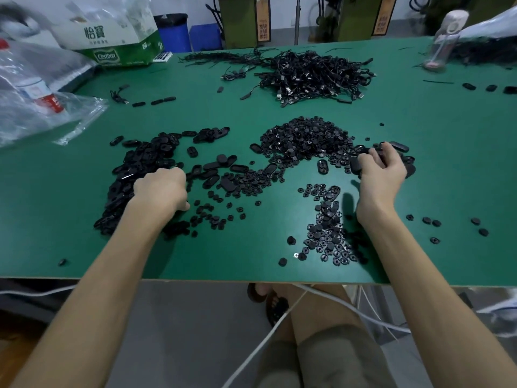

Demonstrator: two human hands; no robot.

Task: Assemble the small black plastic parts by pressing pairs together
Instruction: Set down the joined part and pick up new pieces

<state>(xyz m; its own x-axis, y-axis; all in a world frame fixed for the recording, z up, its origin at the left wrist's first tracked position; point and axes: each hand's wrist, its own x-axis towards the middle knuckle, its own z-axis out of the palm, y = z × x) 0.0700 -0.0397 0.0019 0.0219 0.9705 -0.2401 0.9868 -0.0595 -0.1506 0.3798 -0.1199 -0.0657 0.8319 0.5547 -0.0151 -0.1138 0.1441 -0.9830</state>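
Observation:
Small black plastic parts lie in heaps on a green table [436, 191]. A pile of oval shells [145, 163] spreads at the left, and a mound of small round pieces [305, 138] sits in the middle. More round pieces [327, 231] are scattered near the front. My left hand [161, 189] rests knuckles-up on the edge of the oval pile, fingers curled down into it; whether it holds a part is hidden. My right hand [382, 169] grips several black oval parts [363, 158] at the right end of the mound.
A tangle of black cords [310, 72] lies at the back centre. Clear plastic bags [42, 88] and a green-and-white carton [117, 35] crowd the back left. A clear bottle [442, 43] stands back right. The table's front edge [195, 280] runs above my knees.

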